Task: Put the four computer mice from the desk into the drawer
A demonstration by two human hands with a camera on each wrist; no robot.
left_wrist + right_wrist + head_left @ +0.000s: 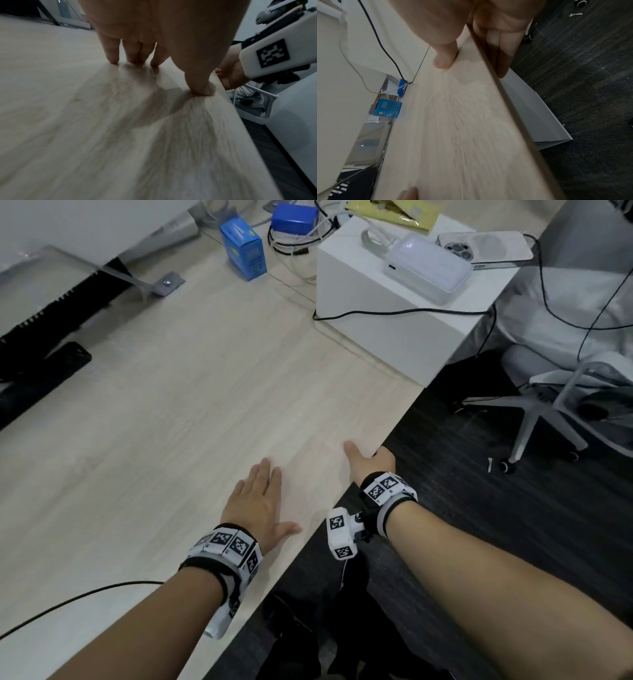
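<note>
No computer mouse shows in any view. My left hand (257, 505) lies flat and open on the pale wooden desk (171, 422) near its front edge, fingertips (113, 59) touching the top. My right hand (368, 462) grips the desk's front edge, thumb (443, 59) on top and fingers (503, 59) curled underneath. In the left wrist view the right hand (229, 75) sits just beyond my left thumb. A pale grey panel (532, 108) hangs below the edge; I cannot tell whether it is the drawer.
A white box (394, 313) at the back right carries a white device (428, 268) and a phone (486, 246). A blue carton (243, 248) and cables lie behind. Black equipment (44, 313) fills the left. An office chair (555, 412) stands on dark carpet.
</note>
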